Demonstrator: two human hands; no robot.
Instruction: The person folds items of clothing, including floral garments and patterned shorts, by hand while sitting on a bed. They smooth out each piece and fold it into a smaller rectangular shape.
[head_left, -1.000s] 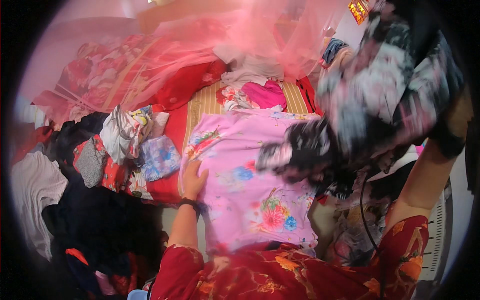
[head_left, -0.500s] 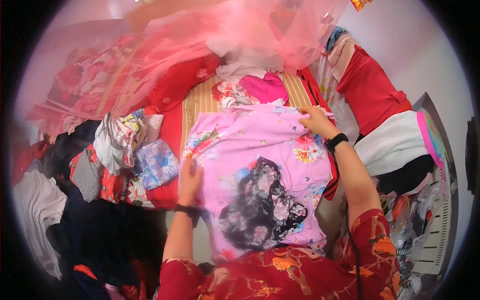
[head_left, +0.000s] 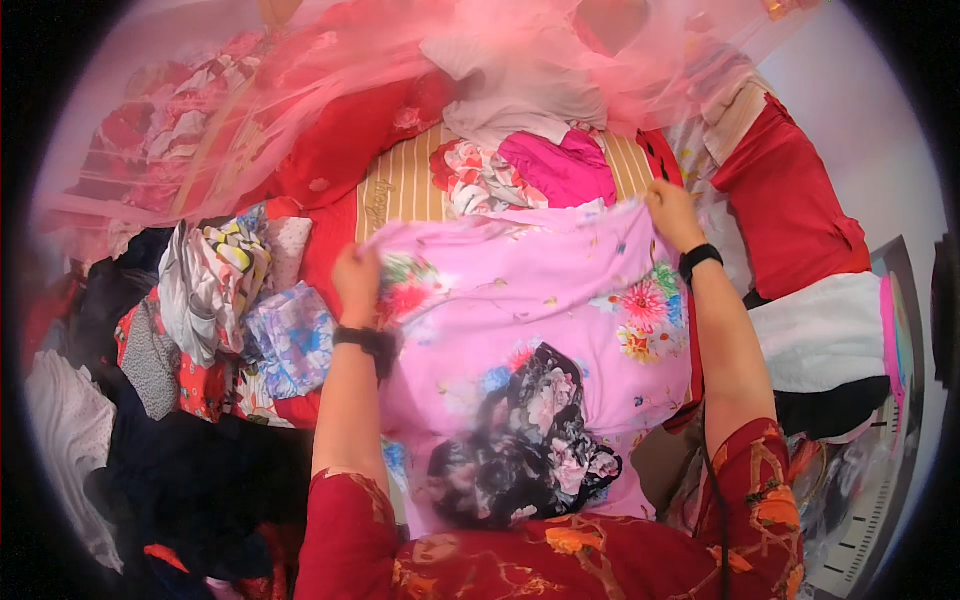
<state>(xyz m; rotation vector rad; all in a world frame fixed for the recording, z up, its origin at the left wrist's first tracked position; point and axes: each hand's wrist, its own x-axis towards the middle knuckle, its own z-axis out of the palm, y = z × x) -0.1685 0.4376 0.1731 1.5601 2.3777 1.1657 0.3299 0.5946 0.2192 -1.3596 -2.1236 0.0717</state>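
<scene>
A pink floral cloth (head_left: 520, 290), perhaps a garment, is spread in front of me, its far edge pulled fairly straight between my hands. My left hand (head_left: 357, 287) is closed on its far left corner, with the fingers partly blurred. At the far right corner, my right hand (head_left: 675, 214) pinches the same cloth. Both wrists carry dark bands. A crumpled black cloth with pale flowers (head_left: 545, 440) lies on the near half of the pink one, close to my body.
Beyond the pink cloth lie a magenta cloth (head_left: 565, 168) and a red-and-white floral one (head_left: 485, 178) on a striped mat (head_left: 400, 185). Heaped clothes (head_left: 215, 290) are on the left. Red (head_left: 790, 200) and white cloths (head_left: 825, 330) hang at right. Pink netting (head_left: 350, 60) drapes across the back.
My left hand has moved away from me and closed on the cloth's left corner. The right hand has shifted outward and farther off. The pink cloth's far edge is now stretched wider.
</scene>
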